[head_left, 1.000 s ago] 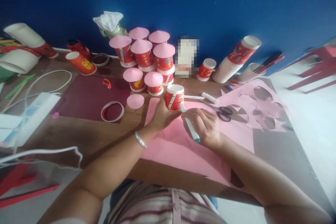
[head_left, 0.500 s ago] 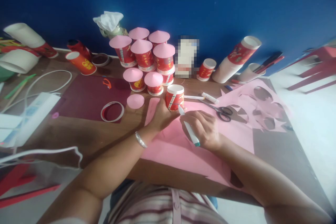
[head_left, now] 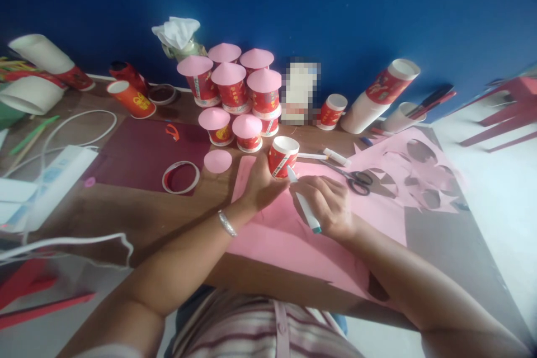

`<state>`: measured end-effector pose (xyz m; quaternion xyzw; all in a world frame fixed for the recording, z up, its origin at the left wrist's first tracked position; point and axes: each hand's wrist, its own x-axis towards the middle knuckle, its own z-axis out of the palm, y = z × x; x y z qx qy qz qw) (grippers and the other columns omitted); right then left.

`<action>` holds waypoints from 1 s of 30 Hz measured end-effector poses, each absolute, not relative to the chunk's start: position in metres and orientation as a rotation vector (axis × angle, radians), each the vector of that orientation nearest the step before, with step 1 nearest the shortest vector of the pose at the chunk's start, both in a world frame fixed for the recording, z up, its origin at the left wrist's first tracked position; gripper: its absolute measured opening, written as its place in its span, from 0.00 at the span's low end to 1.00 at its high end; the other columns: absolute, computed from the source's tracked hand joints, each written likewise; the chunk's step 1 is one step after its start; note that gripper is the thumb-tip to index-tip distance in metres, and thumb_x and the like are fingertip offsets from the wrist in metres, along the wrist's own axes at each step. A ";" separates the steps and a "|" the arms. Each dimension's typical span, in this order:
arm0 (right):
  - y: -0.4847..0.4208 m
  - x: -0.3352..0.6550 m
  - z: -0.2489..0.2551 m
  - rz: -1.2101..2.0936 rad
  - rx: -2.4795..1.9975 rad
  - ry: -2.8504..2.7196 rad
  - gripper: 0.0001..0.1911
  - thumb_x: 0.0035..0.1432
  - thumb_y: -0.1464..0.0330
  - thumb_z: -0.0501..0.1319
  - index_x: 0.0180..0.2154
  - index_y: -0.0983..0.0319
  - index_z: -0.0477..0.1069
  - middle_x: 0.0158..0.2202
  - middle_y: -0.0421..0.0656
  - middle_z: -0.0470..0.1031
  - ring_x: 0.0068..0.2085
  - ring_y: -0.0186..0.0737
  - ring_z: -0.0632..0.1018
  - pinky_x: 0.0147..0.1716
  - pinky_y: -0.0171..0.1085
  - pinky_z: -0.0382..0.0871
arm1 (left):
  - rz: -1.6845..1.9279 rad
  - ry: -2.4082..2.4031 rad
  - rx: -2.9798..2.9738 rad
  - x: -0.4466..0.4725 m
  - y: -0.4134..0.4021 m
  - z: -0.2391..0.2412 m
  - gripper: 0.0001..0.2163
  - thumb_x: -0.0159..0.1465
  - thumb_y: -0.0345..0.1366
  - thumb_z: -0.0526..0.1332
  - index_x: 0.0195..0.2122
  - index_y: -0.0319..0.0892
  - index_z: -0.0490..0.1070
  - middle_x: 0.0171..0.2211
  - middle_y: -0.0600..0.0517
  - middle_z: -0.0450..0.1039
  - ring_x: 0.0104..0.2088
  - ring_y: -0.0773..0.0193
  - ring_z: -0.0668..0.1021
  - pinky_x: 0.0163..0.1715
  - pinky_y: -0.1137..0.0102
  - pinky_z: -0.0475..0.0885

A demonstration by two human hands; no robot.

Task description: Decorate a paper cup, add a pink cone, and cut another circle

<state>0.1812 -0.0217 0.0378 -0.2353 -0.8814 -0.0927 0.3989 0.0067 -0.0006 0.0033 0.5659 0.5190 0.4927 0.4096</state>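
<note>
My left hand [head_left: 263,182] is closed around the side and lower part of a red paper cup [head_left: 283,158] with a white rim. A slanted strip of writing runs down the cup's front. In my right hand [head_left: 326,201] is a white marker pen [head_left: 307,210] with a teal end, its tip at the cup's lower right side. Pink paper [head_left: 293,246] lies beneath both hands. Several red cups with pink cone tops [head_left: 229,75] stand behind my left hand, beside a loose pink paper cone [head_left: 217,161].
Scissors [head_left: 359,183] and a pen cap [head_left: 337,157] lie right of the cup. Cut pink scraps [head_left: 423,173] cover the right side. A white ring [head_left: 180,178] sits on a maroon sheet [head_left: 138,151]; a cable [head_left: 84,114] loops at left. Stacked cups [head_left: 380,95] stand by the wall.
The held cup has tilted and turned slightly, with its strip of writing now more slanted. My left hand has shifted slightly right with it; the marker stays at the cup's side.
</note>
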 end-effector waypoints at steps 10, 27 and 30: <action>-0.019 0.182 0.037 -0.256 -0.662 -2.184 0.12 0.66 0.80 0.58 0.49 0.65 0.69 0.34 0.46 0.79 0.31 0.39 0.78 0.29 0.37 0.72 | 1.257 1.271 1.446 0.005 0.002 -0.003 0.18 0.53 0.30 0.72 0.42 0.44 0.68 0.39 0.51 0.77 0.39 0.60 0.79 0.38 0.67 0.75; -0.018 0.181 0.037 -0.224 -0.664 -2.236 0.12 0.68 0.79 0.55 0.50 0.64 0.69 0.35 0.46 0.80 0.32 0.40 0.80 0.30 0.38 0.73 | 1.276 1.241 1.423 0.006 0.003 -0.005 0.21 0.53 0.37 0.76 0.42 0.45 0.68 0.36 0.53 0.75 0.37 0.62 0.77 0.37 0.66 0.75; -0.020 0.180 0.036 -0.199 -0.647 -2.248 0.11 0.68 0.79 0.55 0.49 0.65 0.69 0.35 0.47 0.80 0.32 0.41 0.79 0.31 0.38 0.73 | 1.279 1.272 1.417 0.005 0.002 -0.009 0.22 0.51 0.35 0.76 0.42 0.45 0.67 0.37 0.54 0.75 0.36 0.62 0.76 0.36 0.66 0.74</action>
